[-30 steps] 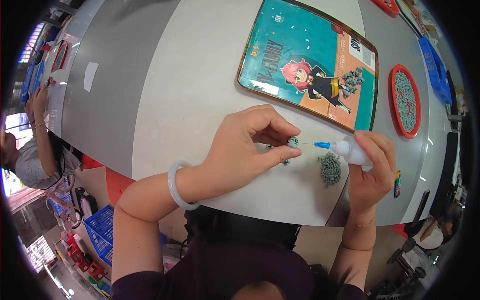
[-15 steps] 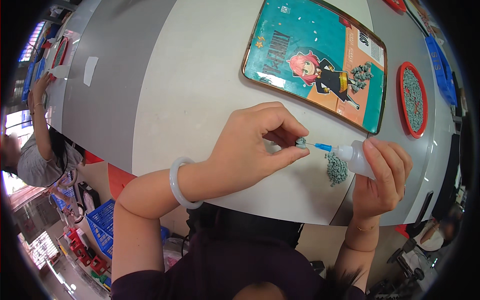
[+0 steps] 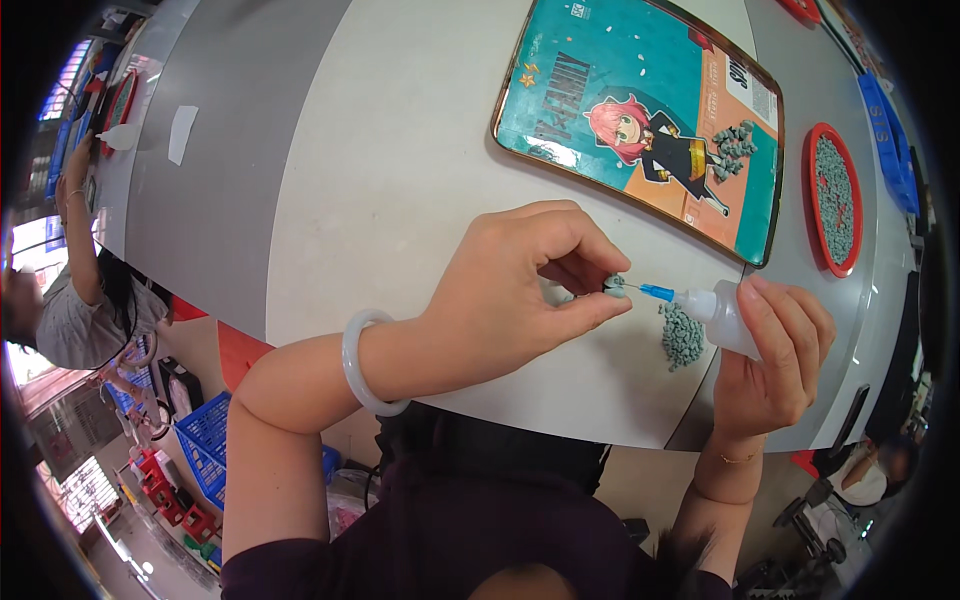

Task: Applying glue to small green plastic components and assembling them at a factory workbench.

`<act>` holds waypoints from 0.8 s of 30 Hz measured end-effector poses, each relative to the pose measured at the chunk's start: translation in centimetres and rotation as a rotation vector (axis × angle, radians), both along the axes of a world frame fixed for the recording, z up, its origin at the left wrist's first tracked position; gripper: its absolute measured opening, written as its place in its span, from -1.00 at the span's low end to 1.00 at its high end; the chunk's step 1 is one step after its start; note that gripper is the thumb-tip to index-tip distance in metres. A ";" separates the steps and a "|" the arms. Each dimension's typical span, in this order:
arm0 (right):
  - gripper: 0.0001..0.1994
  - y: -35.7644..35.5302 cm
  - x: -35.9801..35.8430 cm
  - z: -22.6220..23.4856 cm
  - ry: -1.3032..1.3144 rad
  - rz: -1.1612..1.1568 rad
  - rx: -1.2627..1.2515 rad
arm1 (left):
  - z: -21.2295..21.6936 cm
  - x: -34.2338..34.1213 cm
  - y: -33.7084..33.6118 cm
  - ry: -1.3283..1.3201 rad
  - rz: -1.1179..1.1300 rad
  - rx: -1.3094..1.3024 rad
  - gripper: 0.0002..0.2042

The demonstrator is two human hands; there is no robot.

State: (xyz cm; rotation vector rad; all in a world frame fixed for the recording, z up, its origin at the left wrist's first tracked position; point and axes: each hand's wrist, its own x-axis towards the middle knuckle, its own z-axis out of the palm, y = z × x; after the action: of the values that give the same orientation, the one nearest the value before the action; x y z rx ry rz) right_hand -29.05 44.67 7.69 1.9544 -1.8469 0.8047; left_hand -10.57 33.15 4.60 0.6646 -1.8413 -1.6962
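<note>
Left hand pinches a greenish lump, right hand grips a bottle; red tray and far lettered tray hold chips.

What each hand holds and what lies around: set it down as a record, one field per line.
Left hand: pinches a small gray-green piece
Right hand: grips a white squeeze bottle with a blue-hubbed needle
Needle aim: toward the held piece; contact too small to tell
Tray: teal and orange print, a cluster of gray-green pieces on its right part
Loose pile: gray-green bits on the table, between the two hands
Red dish: right of the tray, holding more gray-green bits
</note>
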 end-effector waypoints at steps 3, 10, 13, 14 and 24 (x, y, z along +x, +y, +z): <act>-0.68 0.0 0.0 0.1 0.001 0.005 0.010 | -0.1 0.0 0.0 0.002 -0.002 -0.001 -0.80; -0.68 0.0 -0.1 -0.1 0.014 0.003 0.013 | -0.3 -0.2 0.1 0.000 -0.005 0.004 -0.80; -0.68 -0.2 -0.1 0.0 0.000 0.012 -0.015 | 0.2 0.1 0.1 0.003 0.018 0.039 -0.80; -0.68 -0.2 -0.3 0.0 0.000 0.008 -0.029 | 0.1 -0.1 0.1 0.010 0.012 0.043 -0.80; -0.65 -0.7 -0.8 -0.6 -0.156 0.026 0.017 | 0.0 0.1 -0.1 0.009 0.026 0.030 -0.78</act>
State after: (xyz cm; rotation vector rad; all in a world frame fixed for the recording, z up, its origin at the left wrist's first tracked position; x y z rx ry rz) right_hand -29.81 43.92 7.04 1.9798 -1.9250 0.9778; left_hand -10.49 33.01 4.61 0.6894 -1.7971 -1.7103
